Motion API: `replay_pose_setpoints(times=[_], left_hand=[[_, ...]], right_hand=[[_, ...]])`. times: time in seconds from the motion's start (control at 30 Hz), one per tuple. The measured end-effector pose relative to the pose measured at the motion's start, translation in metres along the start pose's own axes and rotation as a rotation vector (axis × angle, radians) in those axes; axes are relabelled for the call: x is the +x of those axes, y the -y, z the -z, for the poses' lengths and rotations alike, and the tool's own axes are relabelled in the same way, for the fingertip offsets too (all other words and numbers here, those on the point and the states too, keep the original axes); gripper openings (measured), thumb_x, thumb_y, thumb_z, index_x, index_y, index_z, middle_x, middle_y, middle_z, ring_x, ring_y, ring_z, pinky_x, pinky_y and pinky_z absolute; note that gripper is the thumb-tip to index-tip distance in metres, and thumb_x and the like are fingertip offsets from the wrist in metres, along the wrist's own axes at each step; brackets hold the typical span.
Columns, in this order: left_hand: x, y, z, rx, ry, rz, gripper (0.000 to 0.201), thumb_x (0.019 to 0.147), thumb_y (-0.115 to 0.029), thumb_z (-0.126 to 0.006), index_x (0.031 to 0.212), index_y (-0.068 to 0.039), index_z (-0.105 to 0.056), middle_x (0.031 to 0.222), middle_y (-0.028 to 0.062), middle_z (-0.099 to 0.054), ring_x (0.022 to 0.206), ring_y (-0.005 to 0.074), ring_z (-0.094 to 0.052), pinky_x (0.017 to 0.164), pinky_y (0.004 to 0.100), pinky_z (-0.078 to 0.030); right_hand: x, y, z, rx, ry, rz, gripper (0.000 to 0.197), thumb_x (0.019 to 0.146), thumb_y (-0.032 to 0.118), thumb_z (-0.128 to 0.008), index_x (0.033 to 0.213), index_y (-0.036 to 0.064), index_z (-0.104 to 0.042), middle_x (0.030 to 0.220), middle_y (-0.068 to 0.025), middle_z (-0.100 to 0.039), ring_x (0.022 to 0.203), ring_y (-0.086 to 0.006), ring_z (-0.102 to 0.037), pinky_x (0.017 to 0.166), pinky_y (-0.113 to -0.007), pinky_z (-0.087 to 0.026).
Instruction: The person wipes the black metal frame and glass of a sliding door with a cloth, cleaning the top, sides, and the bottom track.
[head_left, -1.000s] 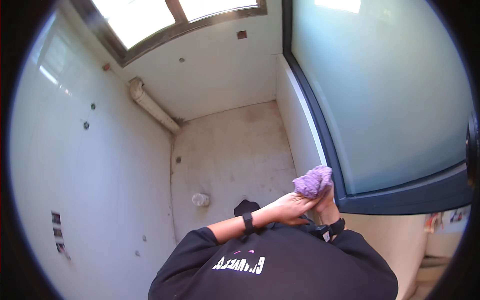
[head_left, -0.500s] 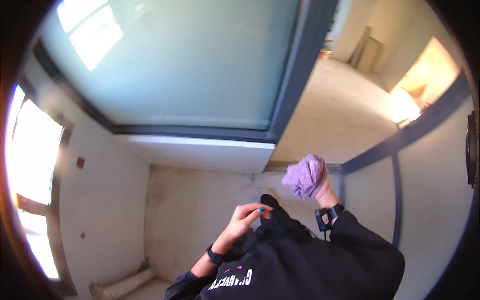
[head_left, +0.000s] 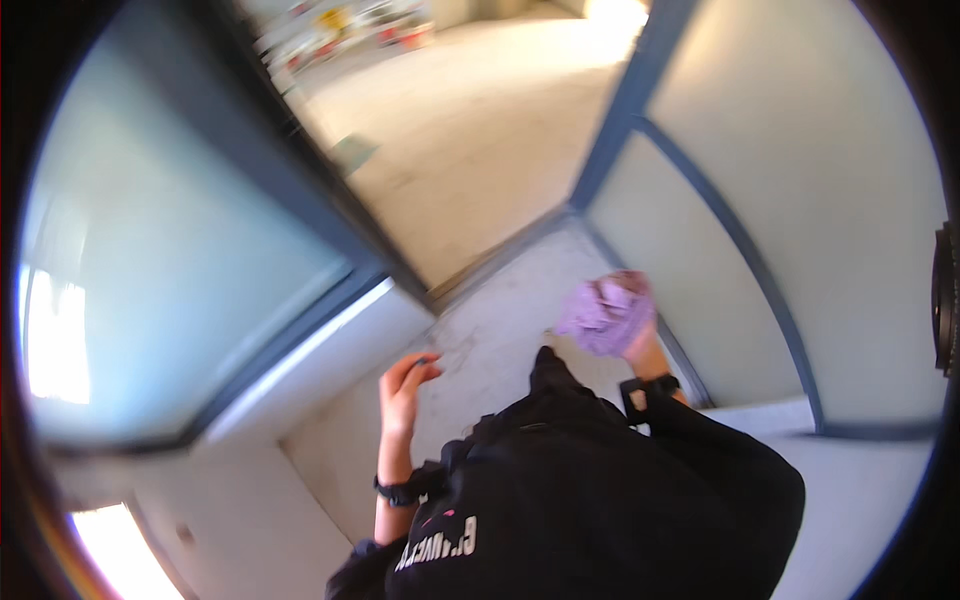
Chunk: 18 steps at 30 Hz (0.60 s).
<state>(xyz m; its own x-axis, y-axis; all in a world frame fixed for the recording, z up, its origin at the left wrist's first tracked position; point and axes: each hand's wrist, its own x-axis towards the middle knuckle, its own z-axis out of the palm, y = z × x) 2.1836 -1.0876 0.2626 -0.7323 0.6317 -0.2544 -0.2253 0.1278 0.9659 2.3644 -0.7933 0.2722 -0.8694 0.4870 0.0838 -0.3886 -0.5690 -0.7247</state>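
Observation:
A crumpled purple cloth [head_left: 606, 312] is bunched in my right hand [head_left: 642, 345], which is closed around it; the cloth hides most of the fingers. It hangs in front of me, near the lower frosted panel on the right. My left hand [head_left: 402, 388] is raised over the floor, fingers loosely bent and a little apart, with nothing visible in it. A small dark blue spot shows on one of its fingers. Both wrists carry black bands, and the right one has a small device.
A doorway with a dark grey frame [head_left: 600, 160] leads to a bare floor [head_left: 470, 130]. Frosted glass stands left [head_left: 190, 270] above a low wall ledge [head_left: 300, 350], and frosted panels [head_left: 820, 170] stand right. Blurred buckets and clutter [head_left: 400, 30] lie beyond the doorway.
My view has swung right, so the doorway now lies ahead and the left glass has shifted left. The purple cloth stays in my right hand; my left hand has risen and moved left in view.

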Motion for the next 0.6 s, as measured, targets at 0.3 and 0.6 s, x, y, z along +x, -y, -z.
replay_pose_setpoints(times=[0.3,0.6], left_hand=[[0.114,0.021,-0.064,0.23,0.335,0.043,0.026,0.082,0.002,-0.045,0.1,0.002,-0.064,0.087,0.0094,-0.065,0.082,0.0149,-0.06,0.076,0.0267,-0.047],[0.149,0.048,-0.066,1.084,0.597,0.141,0.03,0.082,-0.016,-0.051,0.108,-0.005,-0.062,0.092,0.0162,-0.065,0.09,0.0275,-0.062,0.08,0.0345,-0.047]], right_hand=[[0.01,0.081,0.05,-1.82,-0.348,-0.523,0.05,0.058,0.041,-0.072,0.093,0.008,-0.057,0.1,-0.012,-0.056,0.09,-0.0331,-0.05,0.077,-0.038,-0.041],[0.066,0.074,0.144,-1.425,-0.416,-0.089,0.033,0.067,0.033,-0.072,0.08,0.0053,-0.058,0.078,-0.0117,-0.053,0.075,-0.0267,-0.051,0.069,-0.034,-0.042]])
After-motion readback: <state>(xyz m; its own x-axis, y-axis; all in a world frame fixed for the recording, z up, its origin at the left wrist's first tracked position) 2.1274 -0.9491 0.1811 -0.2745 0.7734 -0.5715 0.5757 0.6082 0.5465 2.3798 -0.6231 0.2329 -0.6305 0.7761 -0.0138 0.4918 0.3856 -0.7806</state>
